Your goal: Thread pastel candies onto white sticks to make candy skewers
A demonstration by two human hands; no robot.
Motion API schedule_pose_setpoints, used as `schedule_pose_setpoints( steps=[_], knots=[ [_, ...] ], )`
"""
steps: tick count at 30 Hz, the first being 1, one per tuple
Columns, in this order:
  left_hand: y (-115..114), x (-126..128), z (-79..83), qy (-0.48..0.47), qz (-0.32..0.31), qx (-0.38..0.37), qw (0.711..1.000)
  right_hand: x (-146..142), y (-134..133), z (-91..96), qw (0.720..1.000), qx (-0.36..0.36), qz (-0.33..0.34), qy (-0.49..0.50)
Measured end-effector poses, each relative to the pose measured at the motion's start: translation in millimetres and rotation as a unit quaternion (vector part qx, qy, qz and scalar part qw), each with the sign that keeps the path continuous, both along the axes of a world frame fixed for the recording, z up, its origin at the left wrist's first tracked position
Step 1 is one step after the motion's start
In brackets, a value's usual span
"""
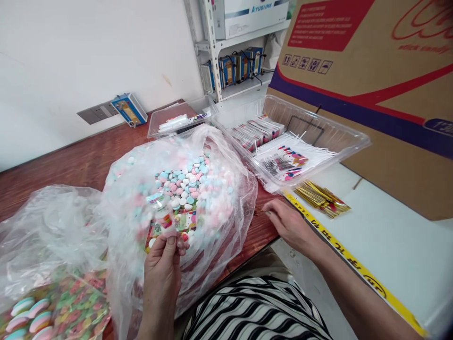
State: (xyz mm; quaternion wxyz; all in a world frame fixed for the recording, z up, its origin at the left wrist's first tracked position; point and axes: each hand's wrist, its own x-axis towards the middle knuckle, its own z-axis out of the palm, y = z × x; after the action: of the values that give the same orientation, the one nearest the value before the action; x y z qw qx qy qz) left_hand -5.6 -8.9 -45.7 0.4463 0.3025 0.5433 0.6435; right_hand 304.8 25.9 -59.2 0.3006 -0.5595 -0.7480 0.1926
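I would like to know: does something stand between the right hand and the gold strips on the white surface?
Nothing raised is visible between the right hand and the gold strips. Only the yellow lettered tape runs between them, apparently flat along the edge of the white surface, so it seems unlikely to block.

A shirt (255,309) is worn, patterned with black and white stripes. The stripes are curved and wavy and are set in uneven widths, thicker black bands being mixed with thinner lines. The left hand (164,255) and the right hand (288,224) are bare, and the right forearm (350,283) is uncovered as far as it can be seen. Beyond the shirt, plain brownish-grey cloth (262,263) is shown; whether trousers are meant cannot be told.
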Motion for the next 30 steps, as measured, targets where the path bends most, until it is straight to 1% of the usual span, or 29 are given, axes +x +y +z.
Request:
schedule_pose_setpoints(
  steps=[2, 3, 4, 5, 6, 9, 11, 12, 13, 15, 17, 19, 23, 25, 26, 27, 28, 29, 30],
  knots=[
    [-0.2, -2.0, 0.8, 0.103, 0.009, -0.024, 0.994, -3.0, -18.0, 9.2, 0.998, 0.020, -0.046, 0.043],
    [-0.3, -2.1, 2.7, 0.167, 0.005, -0.040, 0.985, -7.7, -25.8, 14.5, 0.989, 0.025, -0.090, 0.113],
    [-0.2, -1.4, 5.2, 0.234, -0.002, -0.050, 0.971, -15.2, -32.1, 20.0, 0.978, 0.022, -0.105, 0.181],
    [0.2, 0.0, 7.9, 0.296, -0.010, -0.048, 0.954, -25.7, -36.4, 25.4, 0.966, 0.012, -0.097, 0.238],
    [0.9, 1.9, 10.4, 0.352, -0.012, -0.029, 0.935, -39.3, -38.6, 30.4, 0.957, -0.005, -0.073, 0.280],
    [3.3, 9.3, 14.7, 0.480, 0.003, 0.052, 0.875, -92.9, -33.8, 38.8, 0.936, -0.078, 0.039, 0.340],
    [3.7, 13.2, 14.5, 0.536, 0.014, 0.070, 0.841, -129.5, -24.7, 36.9, 0.926, -0.099, 0.082, 0.354],
    [3.6, 14.4, 13.7, 0.556, 0.021, 0.073, 0.827, -144.8, -19.8, 34.0, 0.923, -0.101, 0.087, 0.360],
    [3.3, 15.0, 12.7, 0.571, 0.032, 0.076, 0.817, -157.4, -15.2, 30.1, 0.920, -0.104, 0.087, 0.367],
    [2.7, 14.9, 10.0, 0.579, 0.065, 0.080, 0.809, -173.7, -7.8, 21.5, 0.912, -0.115, 0.088, 0.385],
    [2.7, 13.5, 6.9, 0.570, 0.094, 0.079, 0.813, -180.5, -3.3, 14.2, 0.901, -0.136, 0.089, 0.402],
    [2.9, 11.8, 4.1, 0.562, 0.107, 0.085, 0.816, -182.4, -0.8, 10.1, 0.893, -0.157, 0.087, 0.413],
    [1.9, 8.6, 2.2, 0.567, 0.091, 0.124, 0.809, -184.7, 0.7, 10.7, 0.886, -0.177, 0.079, 0.420],
    [0.9, 7.5, 3.8, 0.555, 0.080, 0.131, 0.817, -186.8, 0.4, 12.6, 0.883, -0.185, 0.076, 0.425],
    [0.5, 7.3, 5.1, 0.539, 0.078, 0.128, 0.829, -188.0, 0.3, 13.3, 0.880, -0.189, 0.074, 0.429],
    [0.4, 7.4, 6.4, 0.512, 0.079, 0.118, 0.847, -189.3, 0.3, 13.8, 0.877, -0.192, 0.072, 0.434],
    [0.7, 7.8, 7.6, 0.472, 0.079, 0.102, 0.872, -190.7, 0.5, 14.0, 0.874, -0.194, 0.069, 0.441],
    [1.3, 8.5, 8.7, 0.415, 0.075, 0.077, 0.903, -192.1, 1.0, 14.0, 0.870, -0.195, 0.067, 0.448],
    [2.5, 9.6, 9.5, 0.337, 0.065, 0.050, 0.938, -193.6, 1.9, 13.9, 0.867, -0.197, 0.067, 0.454]
  ],
)
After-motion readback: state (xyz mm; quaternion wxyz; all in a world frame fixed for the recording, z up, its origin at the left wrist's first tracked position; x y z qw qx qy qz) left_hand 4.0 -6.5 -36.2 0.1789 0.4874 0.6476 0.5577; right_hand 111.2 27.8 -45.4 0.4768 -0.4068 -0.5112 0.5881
